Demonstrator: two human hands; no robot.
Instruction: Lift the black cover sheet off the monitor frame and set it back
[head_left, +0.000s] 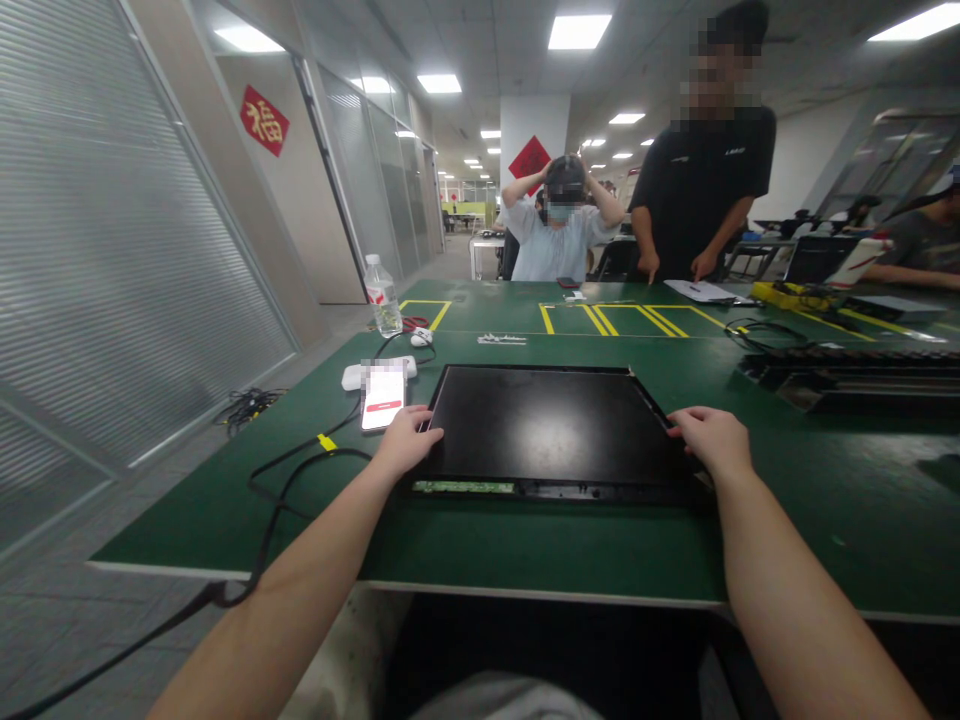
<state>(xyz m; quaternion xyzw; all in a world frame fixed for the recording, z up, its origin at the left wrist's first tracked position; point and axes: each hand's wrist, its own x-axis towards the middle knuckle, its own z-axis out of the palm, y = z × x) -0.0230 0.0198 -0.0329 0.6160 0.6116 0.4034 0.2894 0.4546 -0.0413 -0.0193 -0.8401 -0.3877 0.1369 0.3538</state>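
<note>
A black flat screen panel (555, 420) lies face up on the green table in front of me. A strip of green circuit board (465, 488) shows along its near edge. My left hand (409, 440) grips the panel's left edge, the thumb over the top and the fingers at the side. At the opposite side, my right hand (712, 438) has its fingers closed on the right edge. The undersides of the fingers are hidden. Just beyond my left hand is a phone (383, 398) with a lit screen, leaning on a white power strip (352, 375).
A water bottle (384, 300) stands at the table's left edge. A black cable (281, 500) runs over the near left side. Dark metal rails (862, 380) lie at the right. Across the table (825, 520), one person (559, 235) sits and another (701, 190) stands.
</note>
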